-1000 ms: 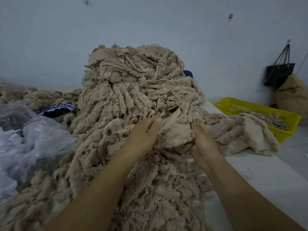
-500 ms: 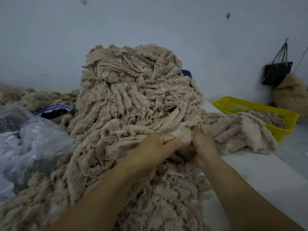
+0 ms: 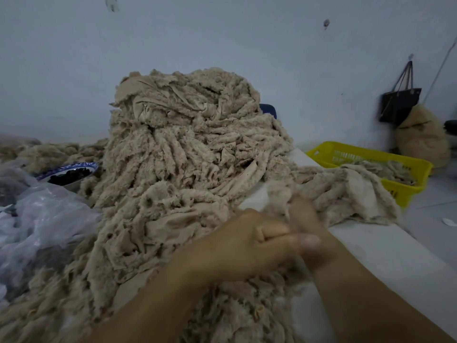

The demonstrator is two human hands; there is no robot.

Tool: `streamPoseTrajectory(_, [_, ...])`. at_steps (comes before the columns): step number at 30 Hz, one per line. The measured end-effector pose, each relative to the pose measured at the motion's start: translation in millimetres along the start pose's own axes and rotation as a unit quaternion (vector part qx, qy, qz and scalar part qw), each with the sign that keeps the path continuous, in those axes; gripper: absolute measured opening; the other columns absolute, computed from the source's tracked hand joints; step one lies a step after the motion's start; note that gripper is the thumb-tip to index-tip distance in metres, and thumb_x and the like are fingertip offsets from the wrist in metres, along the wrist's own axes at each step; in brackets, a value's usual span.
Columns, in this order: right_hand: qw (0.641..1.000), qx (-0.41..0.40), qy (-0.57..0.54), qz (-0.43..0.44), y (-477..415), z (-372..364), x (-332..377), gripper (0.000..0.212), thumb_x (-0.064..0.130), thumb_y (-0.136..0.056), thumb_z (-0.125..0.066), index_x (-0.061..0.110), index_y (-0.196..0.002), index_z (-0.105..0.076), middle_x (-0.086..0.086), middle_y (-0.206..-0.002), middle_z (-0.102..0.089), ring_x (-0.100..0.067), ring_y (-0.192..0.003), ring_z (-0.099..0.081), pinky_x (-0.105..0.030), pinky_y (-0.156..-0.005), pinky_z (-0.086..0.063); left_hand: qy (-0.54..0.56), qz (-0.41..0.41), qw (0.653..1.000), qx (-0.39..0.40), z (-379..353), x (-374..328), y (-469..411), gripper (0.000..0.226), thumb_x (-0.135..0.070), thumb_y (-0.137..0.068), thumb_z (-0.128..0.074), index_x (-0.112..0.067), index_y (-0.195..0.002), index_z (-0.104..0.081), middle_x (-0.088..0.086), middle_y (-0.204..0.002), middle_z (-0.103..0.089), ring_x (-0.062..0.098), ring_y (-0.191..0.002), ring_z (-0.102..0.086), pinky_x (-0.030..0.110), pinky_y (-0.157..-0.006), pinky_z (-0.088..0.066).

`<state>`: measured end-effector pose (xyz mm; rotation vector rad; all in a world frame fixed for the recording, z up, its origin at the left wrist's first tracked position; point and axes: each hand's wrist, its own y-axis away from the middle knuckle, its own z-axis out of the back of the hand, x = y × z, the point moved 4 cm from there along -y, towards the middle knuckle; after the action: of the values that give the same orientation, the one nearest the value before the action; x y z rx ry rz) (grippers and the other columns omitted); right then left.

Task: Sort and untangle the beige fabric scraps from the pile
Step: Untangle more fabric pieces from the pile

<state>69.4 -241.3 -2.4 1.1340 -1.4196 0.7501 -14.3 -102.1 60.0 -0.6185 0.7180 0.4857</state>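
From the head view, the big pile [image 3: 193,157] of beige fabric scraps heaps up tall in the middle of the white worktop [image 3: 385,258] and spills down toward its near edge. At the pile's right foot, the left hand [image 3: 244,243] is balled, fingers curled tight with the thumb pressed across, pinching a fluffy scrap [image 3: 278,193] that sticks up just above the knuckles. The right hand [image 3: 305,224] sits touching the left, its fingers pointing up against the same scrap. It is too blurred to tell whether it grips. A smaller heap [image 3: 356,191] of scraps lies by the worktop's right edge, and past that edge is a yellow basket [image 3: 410,165] with more. Toward the left edge are a crumpled plastic bag [image 3: 42,216] and a blue-rimmed bowl [image 3: 71,170] of something dark.
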Motion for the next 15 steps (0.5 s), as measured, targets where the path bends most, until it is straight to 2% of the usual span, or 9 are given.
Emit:
streamPoseTrajectory(1, [0.999,-0.028,0.008,0.018,-2.7,6.9,4.7,0.033,0.022,-0.108,-0.036,0.004,-0.129,-0.052,-0.008,-0.092,-0.057,-0.01,-0.065,-0.046,-0.012,-0.045,-0.042,0.001,-0.012,1.0,-0.015,-1.6,-0.8,-1.4,0.053,-0.051,-0.093,-0.059,-0.018,-0.057,-0.039,-0.01,-0.052,-0.033,0.007,-0.044,-0.032,0.02,-0.046,-0.028])
streamPoseTrajectory(2, [0.998,-0.039,0.008,0.043,-5.8,7.3,6.5,0.033,0.025,-0.108,-0.036,0.005,-0.127,-0.054,-0.006,-0.089,-0.056,-0.011,-0.067,-0.049,-0.01,-0.045,-0.044,-0.007,0.006,0.998,-0.055,3.4,3.4,-2.3,0.051,-0.051,-0.093,-0.058,-0.019,-0.057,-0.042,-0.009,-0.051,-0.036,0.006,-0.045,-0.035,0.02,-0.045,-0.031])
streamPoseTrajectory(4, [0.996,-0.026,0.008,0.085,0.8,-4.6,8.8,0.028,0.033,-0.106,-0.04,0.015,-0.114,-0.06,-0.013,-0.101,-0.064,-0.02,-0.084,-0.061,-0.025,-0.073,-0.057,-0.049,0.1,0.985,-0.134,24.0,24.7,-1.5,0.048,-0.05,-0.096,-0.056,-0.021,-0.057,-0.05,-0.005,-0.052,-0.046,0.004,-0.05,-0.045,0.024,-0.048,-0.038])
streamPoseTrajectory(5, [0.995,-0.012,0.027,0.1,6.3,-12.3,8.6,0.026,0.036,-0.105,-0.042,0.02,-0.111,-0.062,-0.011,-0.108,-0.066,-0.022,-0.094,-0.063,-0.038,-0.088,-0.056,-0.091,0.153,0.974,-0.143,35.1,39.3,1.3,0.045,-0.047,-0.098,-0.053,-0.022,-0.061,-0.053,-0.006,-0.056,-0.052,0.003,-0.056,-0.05,0.029,-0.051,-0.039])
streamPoseTrajectory(7, [0.991,0.031,0.051,0.117,11.9,-25.9,3.4,0.022,0.039,-0.103,-0.046,0.026,-0.105,-0.063,-0.001,-0.103,-0.067,-0.018,-0.096,-0.064,-0.049,-0.093,-0.053,-0.208,0.237,0.945,-0.09,46.7,65.8,10.0,0.034,-0.043,-0.102,-0.046,-0.032,-0.07,-0.051,-0.013,-0.068,-0.053,0.007,-0.074,-0.054,0.03,-0.06,-0.036])
streamPoseTrajectory(9, [0.991,0.066,0.03,0.117,11.6,-33.5,1.6,0.016,0.038,-0.103,-0.05,0.033,-0.094,-0.062,0.008,-0.098,-0.067,-0.008,-0.091,-0.068,-0.042,-0.086,-0.057,-0.276,0.272,0.921,-0.045,48.0,80.6,11.8,0.037,-0.058,-0.099,-0.041,-0.032,-0.074,-0.048,-0.01,-0.078,-0.046,0.018,-0.083,-0.049,0.033,-0.069,-0.036])
streamPoseTrajectory(11, [0.99,0.086,-0.008,0.115,11.0,-34.7,2.2,0.014,0.035,-0.102,-0.053,0.032,-0.109,-0.064,0.006,-0.109,-0.07,-0.006,-0.097,-0.069,-0.038,-0.088,-0.057,-0.208,0.298,0.93,-0.058,42.5,81.9,9.5,0.066,-0.085,-0.083,-0.032,-0.025,-0.08,-0.06,-0.008,-0.085,-0.056,0.015,-0.086,-0.054,0.032,-0.073,-0.041])
streamPoseTrajectory(13, [0.988,0.107,-0.013,0.112,13.0,-35.8,1.6,0.026,0.035,-0.1,-0.056,0.026,-0.124,-0.063,0.003,-0.121,-0.069,-0.012,-0.107,-0.067,-0.041,-0.095,-0.055,-0.08,0.329,0.936,-0.094,37.1,78.5,8.8,0.094,-0.103,-0.059,-0.024,-0.028,-0.091,-0.071,-0.02,-0.092,-0.064,-0.002,-0.089,-0.059,0.02,-0.077,-0.042])
streamPoseTrajectory(15, [0.983,0.136,0.002,0.124,17.8,-41.7,1.9,0.016,0.036,-0.099,-0.057,0.039,-0.104,-0.072,0.015,-0.103,-0.074,-0.004,-0.095,-0.069,-0.04,-0.089,-0.055,-0.017,0.337,0.934,-0.113,31.2,73.8,7.8,0.096,-0.102,-0.058,-0.028,-0.031,-0.105,-0.073,-0.022,-0.099,-0.066,-0.003,-0.095,-0.06,0.019,-0.083,-0.043])
